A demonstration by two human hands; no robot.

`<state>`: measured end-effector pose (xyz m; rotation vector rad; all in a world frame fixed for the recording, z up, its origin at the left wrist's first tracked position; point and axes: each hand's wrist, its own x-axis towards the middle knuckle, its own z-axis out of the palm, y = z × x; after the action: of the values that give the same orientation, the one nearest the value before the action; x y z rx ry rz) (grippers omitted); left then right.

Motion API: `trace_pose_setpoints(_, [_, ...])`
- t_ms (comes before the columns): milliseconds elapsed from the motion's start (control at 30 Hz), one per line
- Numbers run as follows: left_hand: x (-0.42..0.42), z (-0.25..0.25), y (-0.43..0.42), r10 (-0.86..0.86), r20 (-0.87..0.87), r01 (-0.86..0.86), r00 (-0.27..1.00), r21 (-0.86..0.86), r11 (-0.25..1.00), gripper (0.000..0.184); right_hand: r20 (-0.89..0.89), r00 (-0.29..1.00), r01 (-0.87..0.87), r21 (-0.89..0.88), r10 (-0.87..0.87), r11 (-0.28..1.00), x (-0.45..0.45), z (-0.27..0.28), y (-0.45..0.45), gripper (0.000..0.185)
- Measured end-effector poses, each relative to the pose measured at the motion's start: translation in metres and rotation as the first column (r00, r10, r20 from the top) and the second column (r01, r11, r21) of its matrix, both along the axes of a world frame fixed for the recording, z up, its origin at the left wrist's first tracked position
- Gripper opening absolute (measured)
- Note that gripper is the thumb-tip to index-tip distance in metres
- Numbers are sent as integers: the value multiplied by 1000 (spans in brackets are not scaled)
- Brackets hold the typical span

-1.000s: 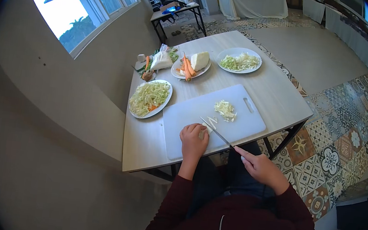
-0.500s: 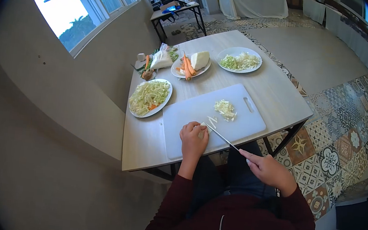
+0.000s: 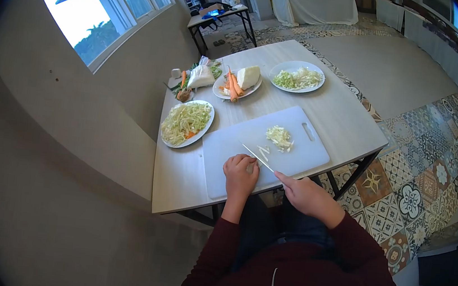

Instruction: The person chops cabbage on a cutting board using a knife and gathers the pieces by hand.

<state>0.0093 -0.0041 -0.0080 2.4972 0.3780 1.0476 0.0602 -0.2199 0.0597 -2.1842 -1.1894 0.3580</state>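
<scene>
My left hand (image 3: pixel 241 175) rests with curled fingers near the front edge of the white cutting board (image 3: pixel 228 148), over a small pale piece that its fingers mostly hide. My right hand (image 3: pixel 307 196) is closed round the handle of a knife (image 3: pixel 259 158), whose blade points up and left, just beyond my left fingertips. Several thin pale strips (image 3: pixel 263 153) lie beside the blade. Farther back on the board is a small heap of chopped pale vegetable (image 3: pixel 279 138).
A plate of shredded vegetables (image 3: pixel 186 123) stands left of the board. Behind are a plate with carrots (image 3: pixel 234 86) and a white block (image 3: pixel 248 77), a plate of pale shreds (image 3: pixel 299 78), and a white bag (image 3: pixel 201 76) among vegetables. A wall runs along the left.
My right hand first drew the knife back to the right, then pushed it forward and left, past my left fingertips. My left hand has stayed nearly in place.
</scene>
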Motion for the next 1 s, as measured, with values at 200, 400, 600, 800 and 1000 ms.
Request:
trace_pose_setpoints(200, [-1,0,-1,10,-9,-10,1000,-3,1000,10,41,999,6,-53,-3,999,3,-2,23,47])
trace_pose_setpoints(400, [-1,2,-1,6,-18,-6,1000,1,1000,9,14,1000,-5,-74,6,997,10,3,37,48])
trace_pose_setpoints(600, [-1,1,-1,6,-13,-6,1000,-1,1000,9,58,998,12,-40,-9,999,0,-6,16,47])
trace_pose_setpoints(800, [-1,2,-3,30,-4,-30,1000,-7,1000,10,25,999,37,-66,-35,997,-15,3,-14,46])
trace_pose_setpoints(1000, [-1,3,-4,53,-24,-53,998,-17,998,13,-41,997,66,-64,-69,996,-20,15,-37,45])
